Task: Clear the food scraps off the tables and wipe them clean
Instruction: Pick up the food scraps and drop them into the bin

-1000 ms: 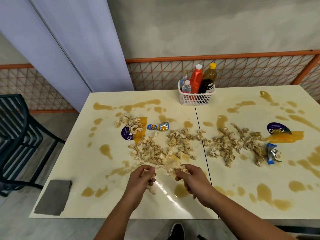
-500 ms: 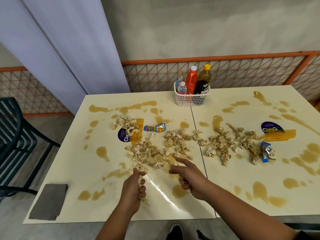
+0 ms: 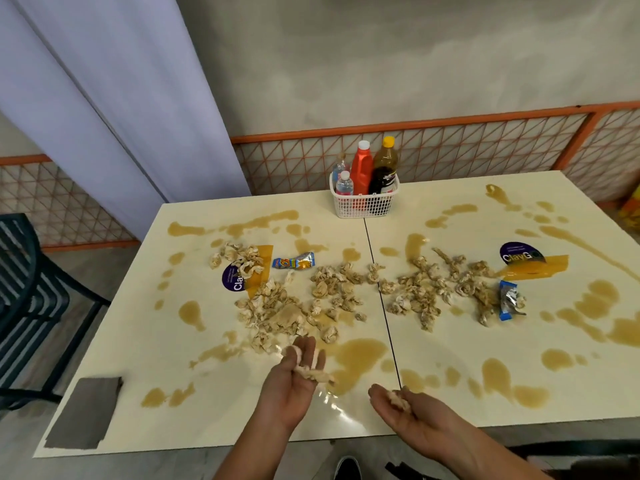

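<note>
Both hands have come up off the pile since half a second ago and turned palm-up near the front edge. Left hand (image 3: 298,377) is cupping scraps (image 3: 313,373), fingers curling loosely round them. Right hand (image 3: 414,415) is lying open with a few more resting on it. The hands are staying apart, not touching.

Most scraps are still lying mid-table, straddling the seam (image 3: 380,303) between the two tables (image 3: 131,341).

Judgement: I am mid-gather. I should be tipping the right load into the left, keeping the palm level so wet bits are not dropping back into the spills (image 3: 358,356). No bin is showing, so I cannot tell where this load is going.

Basket (image 3: 363,206) at the back is holding four bottles (image 3: 362,169), upright. Cloth (image 3: 83,412) is waiting at the near left corner.
</note>
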Motion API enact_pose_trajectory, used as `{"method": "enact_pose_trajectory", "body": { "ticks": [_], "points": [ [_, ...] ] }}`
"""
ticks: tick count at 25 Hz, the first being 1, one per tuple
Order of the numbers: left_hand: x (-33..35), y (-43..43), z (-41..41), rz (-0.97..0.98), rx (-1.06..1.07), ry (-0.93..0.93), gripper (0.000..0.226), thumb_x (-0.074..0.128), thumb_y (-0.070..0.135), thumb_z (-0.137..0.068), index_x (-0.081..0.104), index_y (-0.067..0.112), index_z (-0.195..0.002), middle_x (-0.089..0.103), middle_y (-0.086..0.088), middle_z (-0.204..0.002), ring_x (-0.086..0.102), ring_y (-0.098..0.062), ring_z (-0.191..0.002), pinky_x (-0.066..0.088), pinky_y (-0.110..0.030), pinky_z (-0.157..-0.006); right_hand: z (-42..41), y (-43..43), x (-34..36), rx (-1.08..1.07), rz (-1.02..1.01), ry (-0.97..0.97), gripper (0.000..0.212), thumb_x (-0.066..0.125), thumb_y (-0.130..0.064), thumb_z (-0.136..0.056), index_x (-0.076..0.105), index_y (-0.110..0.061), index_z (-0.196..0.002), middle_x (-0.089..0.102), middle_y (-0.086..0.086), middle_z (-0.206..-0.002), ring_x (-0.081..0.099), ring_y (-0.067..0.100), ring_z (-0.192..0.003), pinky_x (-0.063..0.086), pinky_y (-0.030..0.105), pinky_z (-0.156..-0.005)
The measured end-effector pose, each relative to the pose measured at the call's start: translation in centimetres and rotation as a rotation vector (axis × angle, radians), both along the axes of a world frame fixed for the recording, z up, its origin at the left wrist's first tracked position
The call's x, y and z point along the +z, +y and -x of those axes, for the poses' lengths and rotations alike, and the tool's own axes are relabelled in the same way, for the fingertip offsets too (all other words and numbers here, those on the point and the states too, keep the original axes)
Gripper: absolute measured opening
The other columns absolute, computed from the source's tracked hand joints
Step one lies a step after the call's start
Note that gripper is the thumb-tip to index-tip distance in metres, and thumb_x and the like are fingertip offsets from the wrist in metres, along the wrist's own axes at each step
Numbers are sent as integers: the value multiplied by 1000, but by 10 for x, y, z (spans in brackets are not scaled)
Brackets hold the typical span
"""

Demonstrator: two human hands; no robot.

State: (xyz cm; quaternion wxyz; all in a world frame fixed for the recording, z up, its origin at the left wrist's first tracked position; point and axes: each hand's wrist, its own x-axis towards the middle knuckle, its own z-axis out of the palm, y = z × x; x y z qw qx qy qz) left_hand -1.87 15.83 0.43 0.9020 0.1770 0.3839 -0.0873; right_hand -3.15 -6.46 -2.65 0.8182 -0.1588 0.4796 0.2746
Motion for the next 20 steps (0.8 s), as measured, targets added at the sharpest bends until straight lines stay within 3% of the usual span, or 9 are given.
{"method": "enact_pose_trajectory", "body": {
  "ticks": [2,4,5,7,9,11,13,16,20],
  "points": [
    [8,-28,2,-42,-158,-1,29,40,38,-103,60,21,-115,66,1,-117,67,-23,-107,46,-74,-83,10,-14,7,78,-31,-6,33,30,-28,-111,48,-2,-121,70,32,-99,73,44,-72,61,56,-57],
    [15,-55,5,-37,-244,13,33,39,47,-101,62,26,-112,69,0,-107,65,-28,-107,42,-79,-80,17,-32,14,150,-85,19,33,36,-31,-108,52,-2,-106,64,24,-65,63,30,-40,51,37,-30],
    [19,-70,8,-38,-255,13,32,40,46,-101,62,25,-112,69,-4,-100,67,-29,-97,49,-72,-75,23,-46,16,189,-113,9,31,40,-32,-108,53,-5,-100,57,16,-56,52,22,-32,42,26,-25],
    [22,-98,14,-31,-270,38,30,41,43,-102,59,23,-116,65,-7,-87,64,-21,-68,57,-39,-53,32,-74,20,257,-92,-29,28,44,-32,-107,52,-9,-92,40,1,-51,33,11,-30,25,15,-27],
    [23,-130,18,27,-336,48,26,41,37,-103,57,18,-114,56,-5,-73,47,-10,-45,36,-16,-31,43,-110,19,289,-13,-97,32,49,-32,-103,53,-11,-79,29,-2,-55,22,10,-37,15,17,-35],
    [23,-152,20,53,-424,24,20,45,29,-101,56,14,-107,47,-2,-66,33,-7,-36,20,-15,-28,51,-138,18,315,85,-130,40,51,-38,-96,50,-13,-64,27,-1,-59,18,12,-45,14,21,-42],
    [18,-182,26,21,-510,12,18,51,22,-93,55,12,-108,43,0,-64,29,-6,-35,14,-16,-32,68,-175,0,258,218,-122,39,45,-34,-96,52,-11,-65,30,1,-60,20,14,-50,16,25,-47],
    [4,-234,39,-82,-642,25,23,51,13,-95,54,13,-118,44,-2,-69,29,-6,-37,17,-17,-30,102,-245,-42,49,461,-69,29,41,-15,-98,64,-1,-88,32,3,-60,23,16,-54,19,30,-54],
    [-7,-302,56,-119,-788,36,35,54,10,-94,53,16,-129,48,-4,-70,29,-6,-37,18,-19,-31,139,-354,-78,-158,697,37,30,41,-16,-107,54,-10,-81,39,6,-65,33,18,-56,30,31,-53]
  ]
}}
